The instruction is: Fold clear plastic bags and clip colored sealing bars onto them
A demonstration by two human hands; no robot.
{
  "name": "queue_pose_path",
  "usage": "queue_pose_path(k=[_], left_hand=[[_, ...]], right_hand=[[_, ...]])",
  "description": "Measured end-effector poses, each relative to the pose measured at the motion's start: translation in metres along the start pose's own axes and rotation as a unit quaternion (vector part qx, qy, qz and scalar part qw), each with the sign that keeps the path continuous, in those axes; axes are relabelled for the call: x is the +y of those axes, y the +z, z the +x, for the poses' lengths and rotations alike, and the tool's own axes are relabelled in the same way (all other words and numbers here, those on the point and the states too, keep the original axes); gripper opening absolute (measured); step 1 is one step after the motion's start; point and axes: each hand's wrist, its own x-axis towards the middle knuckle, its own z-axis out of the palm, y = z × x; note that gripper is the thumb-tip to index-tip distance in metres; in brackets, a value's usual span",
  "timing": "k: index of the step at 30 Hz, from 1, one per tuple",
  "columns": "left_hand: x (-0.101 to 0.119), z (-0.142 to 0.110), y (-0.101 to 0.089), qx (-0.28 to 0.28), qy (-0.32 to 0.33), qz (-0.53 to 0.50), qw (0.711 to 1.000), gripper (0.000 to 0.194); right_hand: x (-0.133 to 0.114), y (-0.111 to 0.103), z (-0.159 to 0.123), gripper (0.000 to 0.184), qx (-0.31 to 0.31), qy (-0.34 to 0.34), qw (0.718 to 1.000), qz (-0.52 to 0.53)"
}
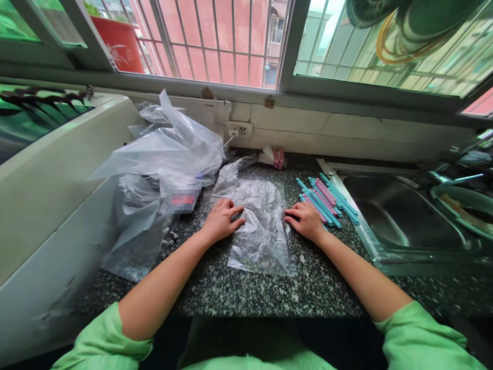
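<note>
A crinkled clear plastic bag [262, 231] lies flat on the speckled dark countertop in front of me. At its left edge rests my left hand [222, 221], palm down, thumb and fingers apart, with the fingertips touching the plastic. On the opposite side my right hand [306, 221] is also palm down and open, its fingertips at the bag's right edge. Just beyond the right hand is a loose pile of turquoise and pink flat strips [327, 198], partly covered by that hand. Neither hand grips anything that I can see.
Large translucent plastic bags [173, 149] are heaped at the left, beside a cream-coloured appliance [69, 195]. Small pink pieces [278, 158] sit at the back near the wall socket [239, 130]. A steel sink [404, 216] with a green bowl [462, 200] is on the right.
</note>
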Motion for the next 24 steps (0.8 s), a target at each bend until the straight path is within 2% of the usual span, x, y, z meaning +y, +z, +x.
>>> queue_pose_path(k=[5, 7, 11, 15, 18, 24], left_hand=[[-0.010, -0.004, -0.010, -0.052, -0.013, -0.007, 0.999, 0.038], [-0.012, -0.004, -0.012, -0.042, -0.012, -0.035, 0.998, 0.035], [-0.013, 0.000, -0.012, 0.018, -0.012, -0.065, 0.998, 0.034], [-0.015, 0.001, -0.009, -0.004, 0.002, -0.056, 0.998, 0.035], [-0.018, 0.001, -0.006, -0.015, 0.003, -0.050, 0.999, 0.029], [-0.016, 0.003, -0.002, 0.025, 0.030, -0.070, 0.997, 0.006]], right_hand=[[0.003, -0.005, -0.001, 0.013, 0.001, 0.006, 1.000, -0.016], [0.001, -0.005, 0.000, 0.014, 0.009, 0.011, 1.000, -0.006], [0.000, -0.004, 0.001, 0.019, 0.002, -0.007, 1.000, 0.027], [0.001, -0.005, 0.000, 0.019, -0.004, -0.022, 0.999, 0.050], [0.003, -0.004, -0.001, 0.017, -0.009, -0.032, 0.998, 0.048], [0.000, -0.002, 0.001, 0.013, 0.004, -0.041, 0.997, 0.064]])
